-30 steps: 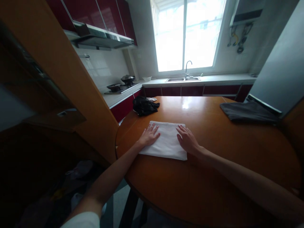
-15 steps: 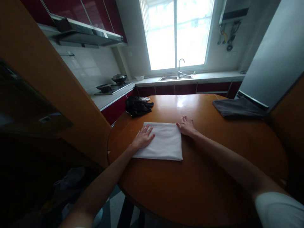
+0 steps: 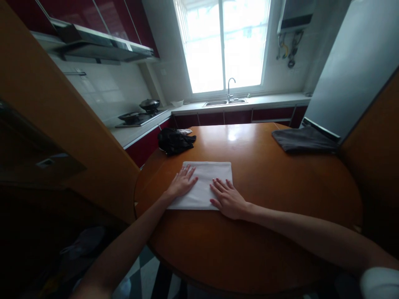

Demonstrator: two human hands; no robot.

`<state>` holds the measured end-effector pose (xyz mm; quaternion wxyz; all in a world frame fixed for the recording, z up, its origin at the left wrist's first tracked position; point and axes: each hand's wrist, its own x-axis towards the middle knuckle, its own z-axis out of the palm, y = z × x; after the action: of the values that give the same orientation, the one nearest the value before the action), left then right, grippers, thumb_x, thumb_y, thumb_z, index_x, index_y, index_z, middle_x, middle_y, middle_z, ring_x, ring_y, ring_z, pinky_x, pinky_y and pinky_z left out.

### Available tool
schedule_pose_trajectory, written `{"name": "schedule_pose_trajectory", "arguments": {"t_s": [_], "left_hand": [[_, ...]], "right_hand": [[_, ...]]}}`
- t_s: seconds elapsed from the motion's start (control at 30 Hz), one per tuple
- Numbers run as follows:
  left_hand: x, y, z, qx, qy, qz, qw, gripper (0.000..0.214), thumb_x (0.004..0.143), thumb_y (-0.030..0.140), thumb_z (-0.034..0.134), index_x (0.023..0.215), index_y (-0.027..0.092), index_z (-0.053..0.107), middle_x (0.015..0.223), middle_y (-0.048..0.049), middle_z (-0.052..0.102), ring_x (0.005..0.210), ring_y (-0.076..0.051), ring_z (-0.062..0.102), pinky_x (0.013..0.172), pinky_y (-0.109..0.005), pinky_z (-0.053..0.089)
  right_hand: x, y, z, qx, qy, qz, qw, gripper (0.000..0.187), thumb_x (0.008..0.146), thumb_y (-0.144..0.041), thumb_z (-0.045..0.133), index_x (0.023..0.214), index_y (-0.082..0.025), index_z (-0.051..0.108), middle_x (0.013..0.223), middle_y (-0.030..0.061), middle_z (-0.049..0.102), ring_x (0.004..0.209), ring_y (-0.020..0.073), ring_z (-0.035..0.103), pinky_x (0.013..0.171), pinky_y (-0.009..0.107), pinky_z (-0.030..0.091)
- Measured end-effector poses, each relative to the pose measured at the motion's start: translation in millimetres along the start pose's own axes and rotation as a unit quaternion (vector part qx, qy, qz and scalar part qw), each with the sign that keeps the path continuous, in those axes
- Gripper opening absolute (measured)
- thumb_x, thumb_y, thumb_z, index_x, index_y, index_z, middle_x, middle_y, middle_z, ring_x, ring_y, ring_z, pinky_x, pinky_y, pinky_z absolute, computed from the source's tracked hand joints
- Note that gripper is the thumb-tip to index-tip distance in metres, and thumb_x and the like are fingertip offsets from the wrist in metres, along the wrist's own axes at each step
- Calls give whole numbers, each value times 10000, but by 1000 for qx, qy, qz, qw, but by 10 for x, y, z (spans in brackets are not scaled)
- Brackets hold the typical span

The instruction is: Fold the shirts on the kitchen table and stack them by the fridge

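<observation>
A folded white cloth (image 3: 208, 176) lies flat on the round wooden table (image 3: 264, 207). My left hand (image 3: 181, 182) rests open on its left part, fingers stretched forward. My right hand (image 3: 227, 198) lies open and flat on the cloth's near right corner, fingers pointing up and left. Neither hand grips anything.
A crumpled black cloth (image 3: 173, 141) sits at the table's far left edge, a folded grey cloth (image 3: 302, 140) at the far right by a grey fridge (image 3: 346, 74). A wooden partition (image 3: 62, 124) stands to the left. Behind are a stove with pans (image 3: 140, 114) and a sink (image 3: 224, 101) below the window.
My right hand slid from the cloth's far right corner down to its near right corner. The left hand stayed on the cloth. The view shifted slightly.
</observation>
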<state>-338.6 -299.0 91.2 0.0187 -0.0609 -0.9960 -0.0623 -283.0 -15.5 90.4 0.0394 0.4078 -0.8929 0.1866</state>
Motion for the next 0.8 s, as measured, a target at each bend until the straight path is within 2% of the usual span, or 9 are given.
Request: {"name": "schedule_pose_trajectory", "arguments": {"t_s": [0.1,0.2,0.3,0.4,0.53,0.6,0.67,0.8], "left_hand": [[76,-78,11,-14,-4,-13,1000,765,1001,628,218,1616,173,202,1684,-103,85,1552,-316,67,1206,-515,205],[227,-174,-22,-22,-13,-53,998,771,1006,599,177,1616,128,165,1674,-133,93,1550,-315,81,1197,-553,204],[398,-256,-73,-29,-24,-95,995,721,1010,536,187,1594,117,243,1653,-163,177,1539,-326,149,1178,-576,222],[511,-314,-99,-38,-26,-117,992,688,1007,469,192,1554,75,332,1622,-198,268,1514,-328,246,1162,-539,271],[564,-414,-137,-24,31,-137,990,635,954,471,312,1397,94,566,1485,-196,517,1384,-353,461,1100,-465,367],[580,-488,-180,-30,39,-135,990,572,893,489,399,1221,125,695,1288,-188,674,1246,-383,572,1017,-448,432],[598,-562,-232,-87,12,-99,991,492,817,522,488,1032,175,762,1091,-143,757,1084,-363,663,881,-364,494],[609,-667,-334,-164,12,-127,978,366,657,543,639,798,224,750,932,-94,784,933,-365,700,737,-339,498]], "right_hand": [[-136,41,-46,10,-11,0,1000,677,1041,-515,306,1559,-82,347,1641,183,222,1541,291,136,1247,510,100],[-256,69,-82,26,-30,-2,999,694,1036,-521,324,1575,-83,311,1649,176,196,1544,285,120,1252,497,94],[-308,78,-106,45,-40,1,998,696,1030,-516,353,1583,-97,296,1651,173,186,1546,285,103,1251,507,81],[-318,67,-141,74,-38,2,997,692,1024,-518,371,1579,-109,312,1649,173,191,1544,294,115,1249,518,86],[-297,143,-240,119,-6,10,993,624,1030,-477,380,1570,-167,346,1639,143,256,1534,261,188,1244,496,148],[-256,320,-317,109,31,35,993,583,1032,-438,383,1554,-179,377,1631,133,296,1525,241,225,1238,475,178],[-204,637,-417,69,77,75,992,554,1021,-389,407,1526,-164,422,1623,133,324,1517,233,249,1233,447,194],[-173,1600,-705,-47,144,217,964,540,970,-303,488,1489,-154,475,1602,129,371,1490,229,296,1219,394,208]]}}
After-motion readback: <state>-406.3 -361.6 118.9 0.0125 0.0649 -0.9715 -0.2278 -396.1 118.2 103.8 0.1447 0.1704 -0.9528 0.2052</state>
